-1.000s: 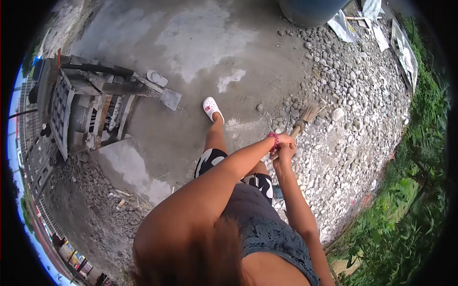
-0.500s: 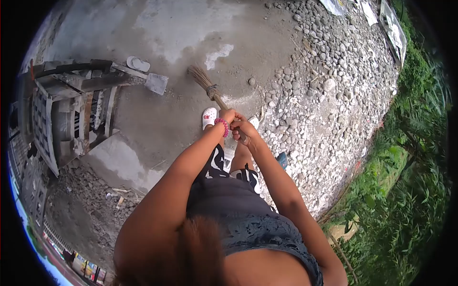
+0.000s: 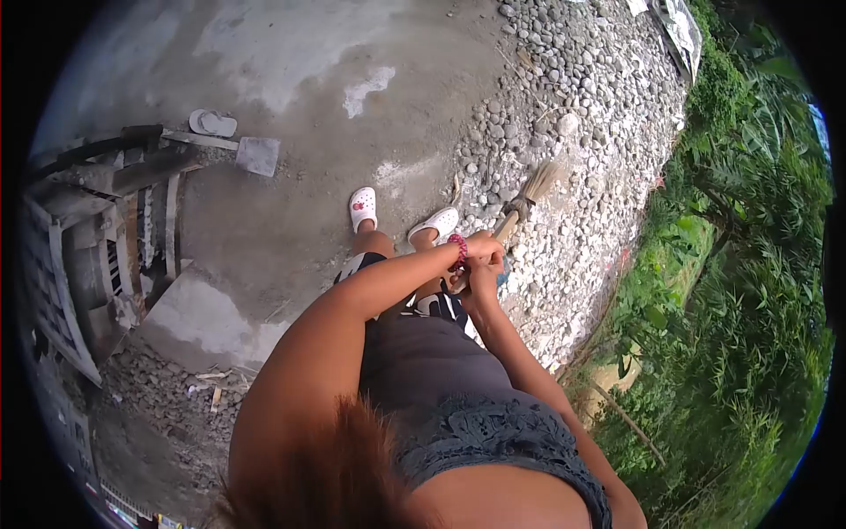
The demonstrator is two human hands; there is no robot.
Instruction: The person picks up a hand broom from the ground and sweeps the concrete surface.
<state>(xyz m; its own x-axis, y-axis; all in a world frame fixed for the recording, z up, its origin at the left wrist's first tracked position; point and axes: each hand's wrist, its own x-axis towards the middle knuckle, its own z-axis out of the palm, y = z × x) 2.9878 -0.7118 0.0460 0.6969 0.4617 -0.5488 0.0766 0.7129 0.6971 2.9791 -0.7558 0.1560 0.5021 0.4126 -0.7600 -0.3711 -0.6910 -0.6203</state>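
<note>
Both hands clenched on one broom [image 3: 526, 196]: left hand [image 3: 484, 246] upper on the handle, right hand [image 3: 480, 280] just below it. Bristles lie on the pebble bed [image 3: 573, 141], up and to the right of the feet. Two white clogs [image 3: 363, 208], on concrete slab [image 3: 291, 79] at the slab–pebble edge. Left side: metal machine frame [image 3: 106, 229], with one loose sandal [image 3: 212, 122] and one flat square block [image 3: 257, 155] on the far side of it. Gravel heap near left. Open slab far centre; dense greenery [image 3: 749, 291] bounds the right (torn sheeting at far right corner)
</note>
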